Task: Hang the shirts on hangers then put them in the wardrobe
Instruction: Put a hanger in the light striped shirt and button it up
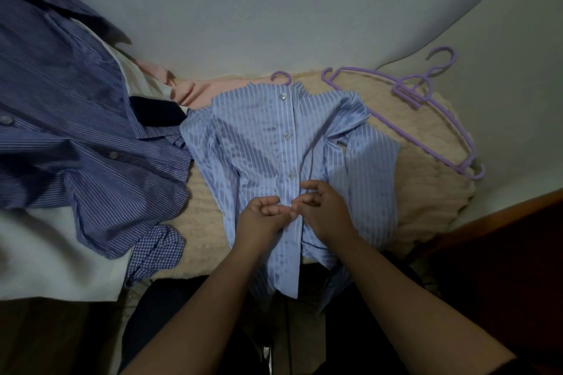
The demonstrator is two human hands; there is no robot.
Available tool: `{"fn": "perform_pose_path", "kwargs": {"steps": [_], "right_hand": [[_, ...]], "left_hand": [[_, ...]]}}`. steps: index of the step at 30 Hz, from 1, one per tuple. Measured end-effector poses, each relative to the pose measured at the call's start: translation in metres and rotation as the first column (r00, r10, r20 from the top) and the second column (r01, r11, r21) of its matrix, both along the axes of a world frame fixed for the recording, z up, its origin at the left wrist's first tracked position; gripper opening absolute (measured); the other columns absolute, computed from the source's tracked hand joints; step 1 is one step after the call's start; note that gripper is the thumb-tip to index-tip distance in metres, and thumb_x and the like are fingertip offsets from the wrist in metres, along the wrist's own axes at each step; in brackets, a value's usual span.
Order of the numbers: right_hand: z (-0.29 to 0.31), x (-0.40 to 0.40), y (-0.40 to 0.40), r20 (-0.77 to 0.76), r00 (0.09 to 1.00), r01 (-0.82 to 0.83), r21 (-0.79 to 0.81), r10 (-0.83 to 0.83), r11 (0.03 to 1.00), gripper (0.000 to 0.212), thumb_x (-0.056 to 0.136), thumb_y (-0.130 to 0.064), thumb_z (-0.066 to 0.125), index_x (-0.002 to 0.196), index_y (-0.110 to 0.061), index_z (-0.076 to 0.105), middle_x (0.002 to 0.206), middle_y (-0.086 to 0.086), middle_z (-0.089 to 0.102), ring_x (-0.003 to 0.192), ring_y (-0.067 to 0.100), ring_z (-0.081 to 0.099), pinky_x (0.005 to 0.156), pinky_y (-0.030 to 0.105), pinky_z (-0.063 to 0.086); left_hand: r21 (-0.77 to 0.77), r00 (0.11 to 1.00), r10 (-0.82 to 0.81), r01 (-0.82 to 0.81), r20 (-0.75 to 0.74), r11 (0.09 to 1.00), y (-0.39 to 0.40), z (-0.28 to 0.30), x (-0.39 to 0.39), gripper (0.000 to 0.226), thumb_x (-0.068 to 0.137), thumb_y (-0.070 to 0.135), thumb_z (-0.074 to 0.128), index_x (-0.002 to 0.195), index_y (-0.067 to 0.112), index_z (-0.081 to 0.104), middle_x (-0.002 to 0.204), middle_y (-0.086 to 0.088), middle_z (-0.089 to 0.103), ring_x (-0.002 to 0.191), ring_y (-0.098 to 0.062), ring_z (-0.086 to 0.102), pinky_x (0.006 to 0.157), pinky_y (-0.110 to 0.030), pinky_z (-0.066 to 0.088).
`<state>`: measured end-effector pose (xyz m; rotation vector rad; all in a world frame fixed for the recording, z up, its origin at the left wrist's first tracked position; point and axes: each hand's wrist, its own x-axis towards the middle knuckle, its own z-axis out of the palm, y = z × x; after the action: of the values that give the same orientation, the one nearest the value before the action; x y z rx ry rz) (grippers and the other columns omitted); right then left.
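my left hand (262, 212) and right hand (320, 207) meet over the front strip of the light blue shirt (274, 143), fingers curled and pinching the cloth just below the third button (290, 175). the shirt lies flat under my hands on a cream blanket (426, 192). spare purple hangers (426, 113) lie beyond my right hand; a dark blue shirt (76, 131) lies off to my left.

pale wall (289, 9), cream blanket (426, 186), dim light

No readable text, label, brand or number anywhere in view
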<state>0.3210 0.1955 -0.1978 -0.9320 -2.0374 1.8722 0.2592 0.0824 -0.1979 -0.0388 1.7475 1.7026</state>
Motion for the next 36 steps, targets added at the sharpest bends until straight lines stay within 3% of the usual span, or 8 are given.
{"fn": "perform_pose_path", "kwargs": {"steps": [3,6,11,15,21,26,31,36], "right_hand": [[0.0,0.001,-0.001,-0.012,1.0,0.015,-0.018,-0.015,1.0,0.029,0.085,0.004,0.063,0.102,-0.017,0.052,0.074,-0.003,0.064,0.073,0.006,0.062,0.07,0.017,0.05],[0.0,0.003,-0.001,-0.032,0.999,0.018,-0.034,-0.019,0.999,0.026,0.085,0.008,0.06,0.101,-0.011,0.053,0.074,0.0,0.062,0.074,0.005,0.061,0.069,0.01,0.049],[-0.003,0.004,-0.001,-0.027,1.0,0.01,-0.024,-0.011,1.0,0.029,0.085,0.012,0.056,0.1,-0.013,0.053,0.078,0.0,0.064,0.076,0.013,0.061,0.068,0.011,0.048],[-0.003,0.005,-0.001,-0.061,0.998,-0.024,-0.004,0.024,1.0,0.027,0.085,0.012,0.056,0.1,-0.011,0.054,0.077,0.002,0.061,0.076,0.011,0.06,0.073,0.011,0.048],[-0.009,0.007,0.004,-0.052,0.996,-0.064,0.05,0.066,0.997,0.026,0.083,0.016,0.054,0.094,-0.009,0.055,0.076,0.002,0.06,0.064,-0.006,0.059,0.071,0.008,0.046],[-0.012,0.007,0.006,-0.06,0.997,-0.043,0.005,0.043,0.999,0.034,0.083,0.014,0.057,0.085,-0.02,0.056,0.078,0.002,0.062,0.065,-0.005,0.061,0.068,0.01,0.048],[-0.013,0.008,0.004,-0.066,0.998,-0.016,-0.079,0.01,0.997,0.033,0.082,0.013,0.061,0.085,-0.019,0.057,0.081,0.002,0.064,0.067,-0.005,0.063,0.066,0.011,0.05],[-0.012,0.006,0.0,-0.045,0.999,-0.018,-0.095,0.014,0.995,0.036,0.079,0.018,0.061,0.085,-0.017,0.054,0.08,0.001,0.061,0.062,-0.008,0.06,0.064,0.008,0.048]], "left_hand": [[-0.053,0.998,-0.049,0.047,-0.037,0.997,-0.002,0.0,-0.003,0.036,0.079,-0.001,0.074,0.107,0.006,0.052,0.092,-0.023,0.064,0.075,-0.021,0.062,0.071,-0.029,0.052],[-0.136,0.982,-0.113,0.093,-0.152,0.986,-0.003,-0.004,-0.005,0.035,0.08,0.007,0.076,0.107,0.011,0.053,0.082,-0.006,0.072,0.075,-0.017,0.066,0.076,-0.033,0.052],[-0.265,0.925,-0.203,0.118,-0.32,0.957,-0.005,-0.004,-0.003,0.034,0.08,0.014,0.074,0.105,0.02,0.052,0.078,0.001,0.074,0.078,-0.011,0.068,0.079,-0.028,0.051],[-0.244,0.955,-0.199,0.143,-0.222,0.959,-0.002,0.0,-0.011,0.034,0.079,0.009,0.075,0.105,0.013,0.052,0.073,-0.01,0.072,0.067,-0.018,0.067,0.072,-0.034,0.054],[-0.095,0.992,-0.102,0.109,0.08,0.99,0.001,0.008,-0.024,0.029,0.081,-0.008,0.069,0.096,0.008,0.05,0.069,-0.018,0.063,0.048,-0.016,0.061,0.053,-0.026,0.054],[-0.144,0.985,-0.17,0.168,-0.002,0.975,-0.003,0.007,-0.023,0.029,0.078,-0.003,0.074,0.095,0.009,0.053,0.067,-0.013,0.066,0.055,-0.018,0.061,0.06,-0.028,0.053],[-0.155,0.984,-0.171,0.161,-0.051,0.975,-0.005,0.002,-0.017,0.038,0.072,0.007,0.082,0.099,0.009,0.055,0.091,-0.024,0.07,0.078,-0.029,0.063,0.08,-0.044,0.053],[-0.2,0.983,-0.155,0.133,-0.095,0.971,-0.005,-0.004,-0.016,0.042,0.068,0.012,0.086,0.098,0.012,0.057,0.086,-0.019,0.072,0.077,-0.028,0.067,0.084,-0.049,0.054]]}}
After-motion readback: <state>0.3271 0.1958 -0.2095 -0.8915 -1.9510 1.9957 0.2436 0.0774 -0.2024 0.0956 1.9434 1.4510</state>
